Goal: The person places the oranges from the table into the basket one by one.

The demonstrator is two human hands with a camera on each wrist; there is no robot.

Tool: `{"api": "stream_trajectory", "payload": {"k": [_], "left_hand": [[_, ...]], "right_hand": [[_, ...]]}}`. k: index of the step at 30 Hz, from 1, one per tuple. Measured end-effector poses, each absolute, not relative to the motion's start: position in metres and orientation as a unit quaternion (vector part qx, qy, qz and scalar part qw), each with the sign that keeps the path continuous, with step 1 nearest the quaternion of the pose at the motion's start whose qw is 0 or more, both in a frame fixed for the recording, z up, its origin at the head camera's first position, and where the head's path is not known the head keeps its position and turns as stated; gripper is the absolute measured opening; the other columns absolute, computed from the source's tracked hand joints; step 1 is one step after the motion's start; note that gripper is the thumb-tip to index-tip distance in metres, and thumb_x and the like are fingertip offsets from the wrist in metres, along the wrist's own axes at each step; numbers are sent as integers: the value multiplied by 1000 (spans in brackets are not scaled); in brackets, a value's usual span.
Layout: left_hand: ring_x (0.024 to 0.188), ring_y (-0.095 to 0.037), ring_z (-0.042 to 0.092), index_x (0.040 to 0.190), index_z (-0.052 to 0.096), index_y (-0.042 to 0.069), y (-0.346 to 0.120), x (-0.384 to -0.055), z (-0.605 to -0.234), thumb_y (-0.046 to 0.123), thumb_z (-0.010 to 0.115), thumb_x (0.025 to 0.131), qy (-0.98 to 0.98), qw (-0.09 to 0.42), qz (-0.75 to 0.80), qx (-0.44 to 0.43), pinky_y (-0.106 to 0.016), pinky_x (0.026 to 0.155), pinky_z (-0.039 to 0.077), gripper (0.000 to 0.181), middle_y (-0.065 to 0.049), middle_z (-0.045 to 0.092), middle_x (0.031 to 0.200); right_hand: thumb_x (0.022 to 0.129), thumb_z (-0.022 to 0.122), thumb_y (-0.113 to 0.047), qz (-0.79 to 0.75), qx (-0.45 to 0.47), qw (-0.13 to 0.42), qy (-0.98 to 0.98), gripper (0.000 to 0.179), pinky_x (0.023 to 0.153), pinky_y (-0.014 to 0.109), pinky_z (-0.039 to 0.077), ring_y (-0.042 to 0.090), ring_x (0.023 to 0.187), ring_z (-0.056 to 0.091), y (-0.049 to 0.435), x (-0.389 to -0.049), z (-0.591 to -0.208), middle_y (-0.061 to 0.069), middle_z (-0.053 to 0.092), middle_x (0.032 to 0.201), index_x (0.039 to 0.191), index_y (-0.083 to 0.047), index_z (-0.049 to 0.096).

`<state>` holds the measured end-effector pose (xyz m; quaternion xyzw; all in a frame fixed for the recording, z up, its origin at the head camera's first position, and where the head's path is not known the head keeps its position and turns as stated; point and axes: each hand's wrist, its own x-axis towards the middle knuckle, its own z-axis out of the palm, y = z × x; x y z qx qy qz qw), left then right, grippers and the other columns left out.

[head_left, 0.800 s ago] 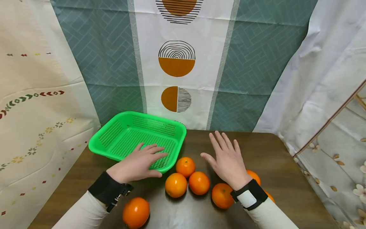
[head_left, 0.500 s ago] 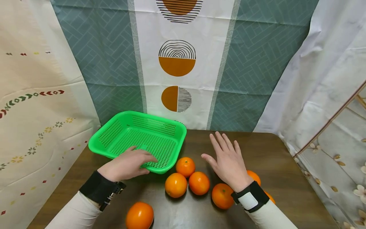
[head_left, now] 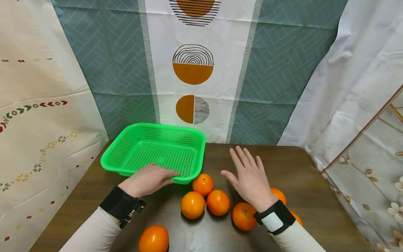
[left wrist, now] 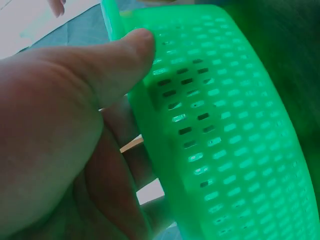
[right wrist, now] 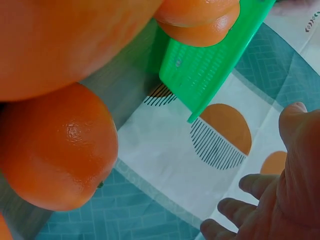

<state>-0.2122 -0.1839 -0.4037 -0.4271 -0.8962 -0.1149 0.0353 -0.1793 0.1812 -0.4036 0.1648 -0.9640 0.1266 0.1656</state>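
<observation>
A green plastic basket (head_left: 118,171) with perforated walls stands at the back left of the table. My left hand (head_left: 149,180) grips its near rim. In the left wrist view the thumb (left wrist: 120,57) lies on the outside of the perforated wall (left wrist: 220,135), while the fingers pass over the rim to the inner side. My right hand (head_left: 250,178) hovers with fingers spread and holds nothing. Below and left of it lie an orange (head_left: 218,202), a second orange (head_left: 192,204) and a third orange (head_left: 203,184) close to the basket. Another orange (head_left: 244,216) is beside the right wrist.
One orange (head_left: 154,239) lies at the near edge, right of my left forearm. Two more, partly hidden, show behind the right wrist, one being an orange (head_left: 278,195). A patterned curtain (head_left: 195,105) hangs behind the brown table (head_left: 292,168).
My left hand has gone from spread fingers over the basket to gripping its near rim. The basket's near side has shifted slightly and tilted up. The right hand has stayed almost still.
</observation>
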Motion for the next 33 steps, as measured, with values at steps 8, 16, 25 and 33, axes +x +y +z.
{"api": "stream_trajectory", "payload": {"k": [8, 16, 25, 33], "left_hand": [[105, -21, 78, 140, 75, 12, -166, -227, -413, 13, 74, 107, -896, 51, -122, -425, -42, 92, 62, 33, -3, 80, 125], [87, -17, 76, 134, 77, 15, -138, -238, -412, 15, 78, 104, -894, 66, -89, -434, -37, 81, 60, 30, 2, 81, 110], [78, -15, 70, 130, 77, 17, -115, -240, -409, 19, 79, 103, -894, 57, -77, -438, -36, 76, 58, 26, 4, 76, 95], [71, -12, 58, 123, 76, 17, -98, -242, -407, 22, 78, 104, -887, 53, -78, -451, -32, 70, 52, 20, 8, 62, 83]], "right_hand": [[107, 65, -59, 130, 159, 160, -966, 84, 126, 74, 22, 43, 163, 30, 181, -179, -402, 18, 36, 176, 170, -9, 41], [107, 64, -58, 128, 155, 159, -967, 83, 125, 74, 22, 43, 163, 30, 179, -181, -400, 18, 35, 176, 170, -9, 41], [106, 66, -58, 127, 152, 164, -966, 83, 125, 74, 22, 44, 162, 32, 180, -180, -402, 18, 37, 175, 170, -9, 42], [106, 66, -57, 121, 153, 167, -967, 83, 124, 75, 24, 44, 161, 33, 180, -179, -406, 19, 38, 175, 170, -9, 43]]}}
